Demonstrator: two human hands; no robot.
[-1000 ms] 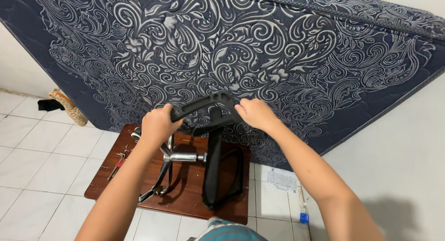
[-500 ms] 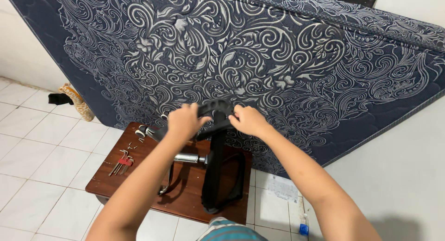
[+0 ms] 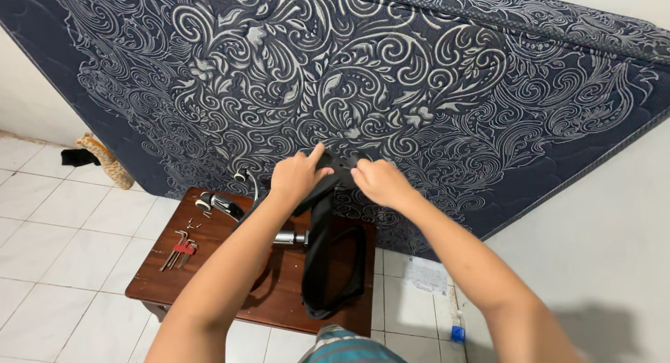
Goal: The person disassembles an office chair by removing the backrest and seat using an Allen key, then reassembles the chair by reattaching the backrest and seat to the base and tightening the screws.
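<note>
Gripping the black chair part (image 3: 328, 251) at its top, both the left hand (image 3: 299, 174) and right hand (image 3: 377, 183) steady it above the desk (image 3: 209, 279); a slip could topple it onto the hex keys (image 3: 178, 250) lying below-left.

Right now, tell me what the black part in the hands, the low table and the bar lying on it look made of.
Black part: matte, probably plastic or padded fabric; no shine.
Low table: reddish-brown wood or wood veneer, smooth with a slight sheen.
Bar: bright reflective silver, likely chromed or polished metal.
</note>
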